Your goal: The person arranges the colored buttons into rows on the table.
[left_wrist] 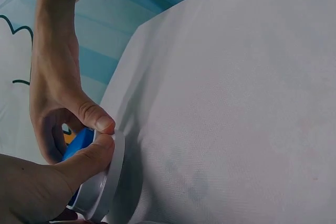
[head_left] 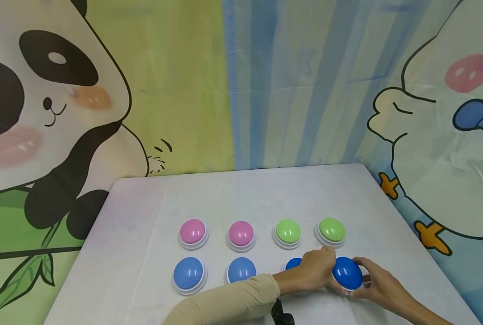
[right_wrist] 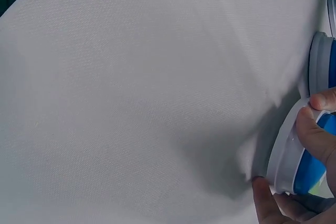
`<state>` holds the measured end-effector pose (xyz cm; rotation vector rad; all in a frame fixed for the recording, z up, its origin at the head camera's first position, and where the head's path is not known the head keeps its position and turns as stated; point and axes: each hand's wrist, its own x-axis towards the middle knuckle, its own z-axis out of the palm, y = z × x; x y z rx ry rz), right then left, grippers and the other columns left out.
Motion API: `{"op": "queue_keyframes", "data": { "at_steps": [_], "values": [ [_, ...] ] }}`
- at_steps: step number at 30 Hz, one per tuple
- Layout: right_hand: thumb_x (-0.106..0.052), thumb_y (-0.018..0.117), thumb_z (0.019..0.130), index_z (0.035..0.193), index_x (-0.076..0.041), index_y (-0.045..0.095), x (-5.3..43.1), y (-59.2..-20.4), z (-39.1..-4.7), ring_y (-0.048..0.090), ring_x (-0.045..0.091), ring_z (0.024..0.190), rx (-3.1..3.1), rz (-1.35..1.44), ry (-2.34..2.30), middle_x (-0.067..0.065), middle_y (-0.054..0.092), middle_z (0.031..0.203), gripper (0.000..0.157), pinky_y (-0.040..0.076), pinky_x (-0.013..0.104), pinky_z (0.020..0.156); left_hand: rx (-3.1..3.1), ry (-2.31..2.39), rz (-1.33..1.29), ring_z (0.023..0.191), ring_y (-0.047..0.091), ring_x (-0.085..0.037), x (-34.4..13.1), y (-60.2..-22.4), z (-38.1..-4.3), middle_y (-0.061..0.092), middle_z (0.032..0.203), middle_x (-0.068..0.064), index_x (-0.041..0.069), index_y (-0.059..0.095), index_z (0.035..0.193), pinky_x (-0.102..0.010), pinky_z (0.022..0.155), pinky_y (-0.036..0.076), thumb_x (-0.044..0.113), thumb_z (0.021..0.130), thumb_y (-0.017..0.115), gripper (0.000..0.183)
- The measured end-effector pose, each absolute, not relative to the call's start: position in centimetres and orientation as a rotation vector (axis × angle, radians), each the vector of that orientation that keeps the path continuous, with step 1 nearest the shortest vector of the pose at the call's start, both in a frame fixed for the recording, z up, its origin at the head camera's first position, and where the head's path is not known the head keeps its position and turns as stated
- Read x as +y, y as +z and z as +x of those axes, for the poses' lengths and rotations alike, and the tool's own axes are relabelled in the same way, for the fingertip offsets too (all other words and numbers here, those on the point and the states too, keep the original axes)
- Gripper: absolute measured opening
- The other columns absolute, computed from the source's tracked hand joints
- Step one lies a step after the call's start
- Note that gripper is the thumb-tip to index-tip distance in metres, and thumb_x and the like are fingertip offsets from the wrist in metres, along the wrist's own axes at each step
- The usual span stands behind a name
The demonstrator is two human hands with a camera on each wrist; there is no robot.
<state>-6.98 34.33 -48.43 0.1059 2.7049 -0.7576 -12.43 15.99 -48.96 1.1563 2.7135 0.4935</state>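
Observation:
A dome-shaped push button (head_left: 347, 273) with a glossy blue top and white base is held between both hands at the front right. My left hand (head_left: 316, 271) grips its left side, the thumb pressing on the white base in the left wrist view. My right hand (head_left: 381, 284) holds the opposite side, thumb and fingers around the base. Their thumb tips nearly meet on the rim. In the right wrist view the white base (right_wrist: 286, 148) looks tilted, with a shadow under it. Another blue button (head_left: 293, 263) is partly hidden behind my left hand.
Two pink buttons (head_left: 193, 231) and two green buttons (head_left: 288, 231) form the back row on the white table (head_left: 143, 271). Two more blue buttons (head_left: 188, 273) stand front left. A black strap-like object (head_left: 282, 313) shows below my left sleeve. Cartoon-printed cloth (head_left: 184, 90) hangs behind.

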Motion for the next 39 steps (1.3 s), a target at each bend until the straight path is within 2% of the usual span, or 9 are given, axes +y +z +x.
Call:
{"op": "queue_keyframes", "data": {
  "at_steps": [8, 12, 17, 21, 26, 29, 32, 36, 39],
  "values": [
    [-0.034, 0.091, 0.057, 0.131, 0.007, 0.045, 34.5, -48.8, -7.5, 0.062, 0.037, 0.100, 2.730, 0.039, -0.671, 0.033, 0.053, 0.129, 0.096, 0.056, 0.051, 0.084, 2.721, 0.417, 1.116, 0.076, 0.051, 0.000, 16.5, -49.5, -12.3, 0.057, 0.093, 0.007, 0.013, 0.056, 0.113, -0.015, 0.060, 0.044, 0.065, 0.064, 0.078, 0.075],
    [-0.038, 0.091, 0.056, 0.130, 0.008, 0.047, 34.5, -49.1, -7.6, 0.058, 0.042, 0.107, 2.783, -0.007, -0.601, 0.031, 0.055, 0.127, 0.098, 0.051, 0.058, 0.090, 2.746, 0.377, 1.105, 0.076, 0.049, -0.002, 16.6, -49.7, -12.2, 0.055, 0.092, 0.007, 0.013, 0.055, 0.114, -0.016, 0.059, 0.041, 0.066, 0.064, 0.078, 0.076],
    [-0.039, 0.092, 0.056, 0.131, 0.010, 0.044, 34.2, -49.9, -7.5, 0.056, 0.047, 0.110, 2.811, 0.007, -0.586, 0.034, 0.053, 0.129, 0.102, 0.049, 0.060, 0.092, 2.809, 0.298, 1.098, 0.076, 0.046, -0.003, 16.8, -49.9, -12.0, 0.054, 0.091, 0.007, 0.013, 0.056, 0.113, -0.017, 0.056, 0.039, 0.069, 0.063, 0.076, 0.078],
    [-0.042, 0.090, 0.058, 0.134, 0.013, 0.038, 33.9, -50.8, -7.5, 0.050, 0.053, 0.114, 2.792, 0.048, -0.547, 0.037, 0.047, 0.131, 0.108, 0.045, 0.064, 0.094, 2.864, 0.165, 1.127, 0.077, 0.045, -0.004, 16.7, -50.0, -11.8, 0.053, 0.091, 0.007, 0.015, 0.056, 0.112, -0.017, 0.054, 0.037, 0.075, 0.065, 0.070, 0.077],
    [-0.052, 0.087, 0.058, 0.137, 0.013, 0.034, 33.8, -51.2, -6.8, 0.049, 0.053, 0.114, 2.751, 0.064, -0.473, 0.038, 0.045, 0.133, 0.115, 0.047, 0.063, 0.093, 2.866, 0.057, 1.276, 0.078, 0.043, -0.003, 15.5, -50.2, -11.5, 0.052, 0.090, 0.008, 0.018, 0.060, 0.107, -0.014, 0.053, 0.034, 0.076, 0.074, 0.060, 0.067],
    [-0.057, 0.083, 0.062, 0.138, 0.014, 0.032, 33.9, -50.5, -5.9, 0.048, 0.055, 0.115, 2.794, 0.034, -0.422, 0.040, 0.042, 0.134, 0.116, 0.048, 0.064, 0.090, 2.864, 0.139, 1.387, 0.086, 0.048, -0.002, 14.3, -50.2, -11.2, 0.056, 0.097, 0.010, 0.019, 0.062, 0.111, -0.010, 0.064, 0.041, 0.073, 0.081, 0.054, 0.062],
    [-0.061, 0.078, 0.067, 0.138, 0.013, 0.033, 33.6, -49.0, -5.2, 0.046, 0.055, 0.117, 2.956, -0.017, -0.372, 0.039, 0.041, 0.137, 0.111, 0.046, 0.067, 0.088, 2.915, 0.257, 1.462, 0.103, 0.054, -0.002, 12.8, -49.8, -11.1, 0.060, 0.112, 0.009, 0.017, 0.059, 0.121, -0.010, 0.086, 0.047, 0.070, 0.088, 0.046, 0.063],
    [-0.063, 0.074, 0.071, 0.140, 0.006, 0.037, 32.1, -47.0, -5.0, 0.042, 0.050, 0.123, 3.193, -0.113, -0.287, 0.031, 0.042, 0.141, 0.104, 0.043, 0.071, 0.088, 3.019, 0.356, 1.431, 0.127, 0.052, -0.010, 11.0, -48.6, -11.4, 0.056, 0.135, 0.002, 0.013, 0.051, 0.135, -0.021, 0.108, 0.042, 0.068, 0.093, 0.037, 0.070],
    [-0.063, 0.072, 0.072, 0.141, 0.000, 0.042, 30.6, -46.2, -5.3, 0.040, 0.044, 0.127, 3.311, -0.231, -0.230, 0.024, 0.043, 0.143, 0.098, 0.042, 0.071, 0.091, 3.026, 0.369, 1.325, 0.142, 0.039, -0.017, 9.8, -47.8, -11.8, 0.041, 0.153, -0.002, 0.014, 0.038, 0.148, -0.031, 0.118, 0.033, 0.072, 0.092, 0.028, 0.081]
  ]
}}
